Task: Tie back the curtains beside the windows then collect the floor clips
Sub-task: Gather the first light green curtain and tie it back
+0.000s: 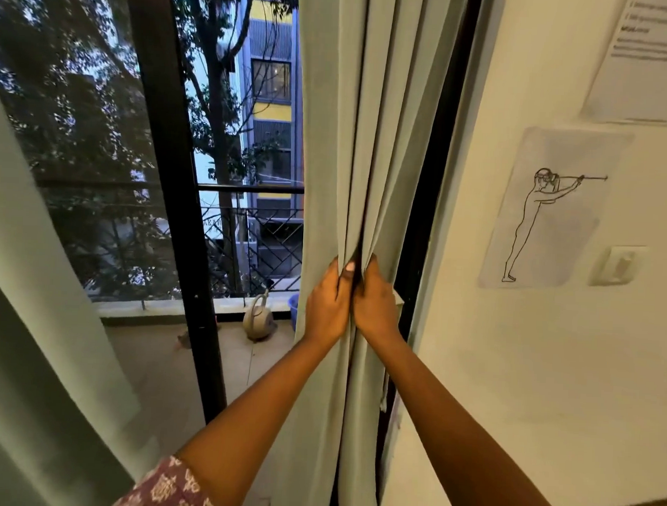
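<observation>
Two hands: both are being pressed side by side into the folds of the curtain (337, 138), beside the right edge of the window (214, 152).
Left hand (326, 304): fingers are being curled round a bunched fold, clamped on the cloth.
Right hand (375, 300): fingers are being curled round the neighbouring fold, likewise clamped.
Curtain: pale green, being gathered into a narrow column against the dark frame (430, 180).
Wall (549, 358): a line drawing (548, 208) and a switch (617, 265) are being displayed to the right.

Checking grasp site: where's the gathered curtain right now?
Head view, centre-right: the curtain hangs bunched between window frame and wall, gripped by left hand and right hand.
</observation>
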